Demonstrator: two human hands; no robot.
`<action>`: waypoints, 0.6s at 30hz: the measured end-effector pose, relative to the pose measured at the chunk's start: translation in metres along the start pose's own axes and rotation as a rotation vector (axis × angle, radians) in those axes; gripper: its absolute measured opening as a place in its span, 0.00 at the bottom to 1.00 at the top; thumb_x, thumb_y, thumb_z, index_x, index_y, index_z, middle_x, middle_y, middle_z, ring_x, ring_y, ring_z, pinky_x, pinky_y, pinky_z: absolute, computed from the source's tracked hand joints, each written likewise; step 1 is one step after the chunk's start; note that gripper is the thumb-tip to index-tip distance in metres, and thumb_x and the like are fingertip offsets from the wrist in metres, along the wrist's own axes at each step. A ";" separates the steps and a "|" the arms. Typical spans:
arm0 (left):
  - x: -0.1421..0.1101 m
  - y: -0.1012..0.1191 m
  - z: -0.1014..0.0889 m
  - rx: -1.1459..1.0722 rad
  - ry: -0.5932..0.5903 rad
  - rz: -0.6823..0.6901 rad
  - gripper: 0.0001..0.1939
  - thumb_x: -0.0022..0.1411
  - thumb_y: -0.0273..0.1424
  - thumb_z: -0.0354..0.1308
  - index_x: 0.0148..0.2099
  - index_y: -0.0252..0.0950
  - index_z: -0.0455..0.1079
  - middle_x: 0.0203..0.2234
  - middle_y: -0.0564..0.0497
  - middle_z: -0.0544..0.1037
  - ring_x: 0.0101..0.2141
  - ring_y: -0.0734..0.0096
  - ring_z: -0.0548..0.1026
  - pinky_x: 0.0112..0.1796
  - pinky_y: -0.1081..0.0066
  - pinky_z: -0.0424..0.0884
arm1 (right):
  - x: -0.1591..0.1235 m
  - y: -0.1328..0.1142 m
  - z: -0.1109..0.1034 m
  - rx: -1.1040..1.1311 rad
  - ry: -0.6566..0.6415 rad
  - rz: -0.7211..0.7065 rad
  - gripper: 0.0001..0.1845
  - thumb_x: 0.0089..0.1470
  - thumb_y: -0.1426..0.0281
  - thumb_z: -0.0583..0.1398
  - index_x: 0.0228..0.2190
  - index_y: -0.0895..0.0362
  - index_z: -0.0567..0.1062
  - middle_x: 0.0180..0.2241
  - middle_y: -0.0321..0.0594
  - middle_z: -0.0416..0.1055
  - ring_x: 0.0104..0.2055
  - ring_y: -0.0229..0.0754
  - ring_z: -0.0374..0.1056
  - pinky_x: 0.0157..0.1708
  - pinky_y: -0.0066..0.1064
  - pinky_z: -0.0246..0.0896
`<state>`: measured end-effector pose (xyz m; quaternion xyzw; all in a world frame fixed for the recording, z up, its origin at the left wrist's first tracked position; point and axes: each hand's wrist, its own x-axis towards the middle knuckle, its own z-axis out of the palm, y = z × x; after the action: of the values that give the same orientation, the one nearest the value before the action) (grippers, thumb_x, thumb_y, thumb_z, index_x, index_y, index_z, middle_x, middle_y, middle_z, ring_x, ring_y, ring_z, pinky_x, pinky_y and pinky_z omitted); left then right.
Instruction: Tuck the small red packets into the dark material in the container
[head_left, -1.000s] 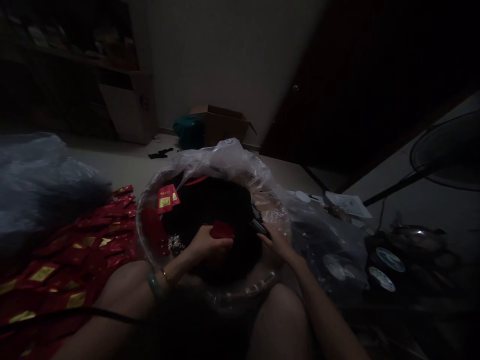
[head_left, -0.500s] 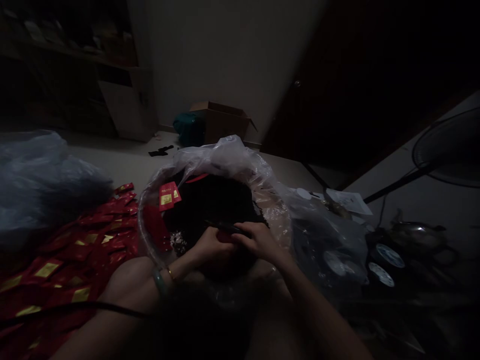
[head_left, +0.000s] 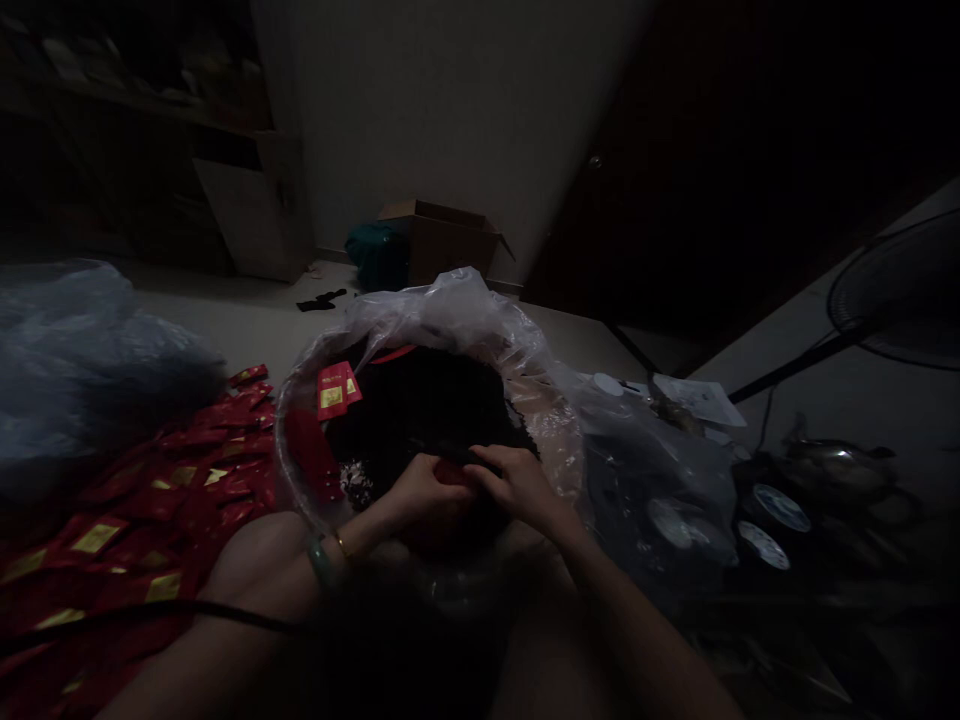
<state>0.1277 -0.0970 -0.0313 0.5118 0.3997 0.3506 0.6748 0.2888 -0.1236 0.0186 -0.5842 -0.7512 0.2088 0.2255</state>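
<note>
A translucent plastic bag (head_left: pixel 97 350) bulges at far left, above a heap of red packets (head_left: pixel 187 470) with gold panels. A black cable (head_left: pixel 210 618) crosses the lower part of this heap. Next, a green bangle (head_left: pixel 320 560) and a thin gold bracelet (head_left: pixel 342 543) encircle the left wrist. In the centre stands a round tub lined with clear plastic (head_left: pixel 469 305), containing dark loose material (head_left: pixel 420 400) too dim to identify; two red and gold packets (head_left: pixel 332 390) overlap at its left side. Behind the tub, a teal bag (head_left: pixel 375 255) sits just left of an open cardboard box (head_left: pixel 450 250).

Over the tub, the left hand (head_left: pixel 422 490) pinches a red packet (head_left: pixel 450 474) between thumb and fingers. The right hand (head_left: pixel 521 480) meets it from the right, fingers curled narrowly beside the packet; whether they grip anything cannot be told in the shadow.

Further right lie a clear plastic sheet (head_left: pixel 652 490), a printed paper (head_left: pixel 697 398), two pale patterned discs (head_left: pixel 781 507) and a shiny metal kettle (head_left: pixel 836 455), with a fan (head_left: pixel 900 290) at the edge.
</note>
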 end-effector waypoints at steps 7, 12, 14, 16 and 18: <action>-0.001 -0.002 0.000 -0.018 -0.023 -0.005 0.11 0.39 0.24 0.64 0.31 0.32 0.74 0.21 0.54 0.76 0.24 0.73 0.72 0.26 0.75 0.66 | -0.002 -0.001 -0.001 -0.006 -0.011 -0.003 0.15 0.56 0.64 0.59 0.44 0.52 0.77 0.40 0.42 0.77 0.40 0.45 0.73 0.41 0.34 0.65; -0.003 0.002 0.001 -0.014 -0.018 -0.012 0.12 0.38 0.25 0.65 0.30 0.33 0.73 0.21 0.54 0.75 0.24 0.73 0.71 0.25 0.75 0.65 | -0.002 0.002 0.002 0.007 -0.004 0.011 0.16 0.56 0.63 0.59 0.45 0.53 0.77 0.42 0.42 0.77 0.42 0.47 0.73 0.43 0.35 0.65; -0.003 0.003 0.001 -0.003 -0.017 -0.015 0.11 0.37 0.25 0.66 0.29 0.33 0.73 0.21 0.55 0.75 0.23 0.73 0.70 0.24 0.75 0.64 | -0.002 0.003 0.001 0.048 -0.015 0.011 0.16 0.55 0.62 0.59 0.45 0.53 0.77 0.43 0.42 0.77 0.43 0.47 0.73 0.44 0.36 0.65; -0.004 0.002 0.001 0.018 -0.018 -0.031 0.08 0.39 0.26 0.65 0.26 0.33 0.71 0.18 0.55 0.72 0.21 0.76 0.68 0.22 0.76 0.61 | -0.001 0.004 -0.004 0.113 -0.046 0.007 0.18 0.55 0.62 0.59 0.46 0.54 0.76 0.45 0.42 0.76 0.45 0.47 0.72 0.46 0.36 0.65; -0.005 0.001 0.001 0.042 -0.010 -0.058 0.07 0.40 0.27 0.65 0.23 0.33 0.69 0.16 0.56 0.69 0.18 0.79 0.65 0.21 0.77 0.58 | 0.000 0.006 -0.010 0.152 -0.062 0.037 0.21 0.54 0.60 0.59 0.48 0.56 0.74 0.47 0.42 0.75 0.46 0.48 0.72 0.47 0.38 0.65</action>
<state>0.1263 -0.1012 -0.0296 0.5160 0.4182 0.3198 0.6757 0.2987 -0.1218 0.0233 -0.5726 -0.7287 0.2874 0.2421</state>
